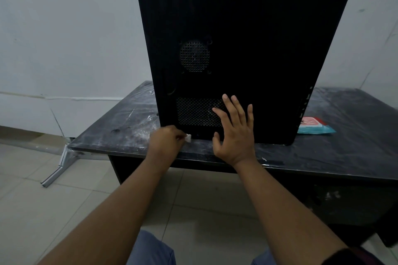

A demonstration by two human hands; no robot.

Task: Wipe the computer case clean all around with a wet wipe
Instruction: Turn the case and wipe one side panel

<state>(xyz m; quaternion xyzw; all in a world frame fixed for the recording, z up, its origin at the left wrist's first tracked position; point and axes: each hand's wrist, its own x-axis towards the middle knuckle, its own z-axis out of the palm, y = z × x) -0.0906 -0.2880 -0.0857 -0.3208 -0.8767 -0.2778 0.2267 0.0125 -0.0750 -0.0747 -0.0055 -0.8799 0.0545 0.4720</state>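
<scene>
A black computer case (pixel 258 38) stands upright on a dark, dusty table (pixel 344 146), its side panel facing me with a round vent and a rectangular mesh vent. My left hand (pixel 165 140) grips a small wad of white wet wipe (pixel 188 138) at the case's lower left bottom edge, where it meets the table. My right hand (pixel 234 133) lies flat with fingers spread on the lower panel, partly over the rectangular vent.
A pack of wet wipes (pixel 314 126), red and teal, lies on the table just right of the case. A white wall stands behind. A metal bracket (pixel 58 168) leans on the tiled floor at the left. The table's front edge is close to me.
</scene>
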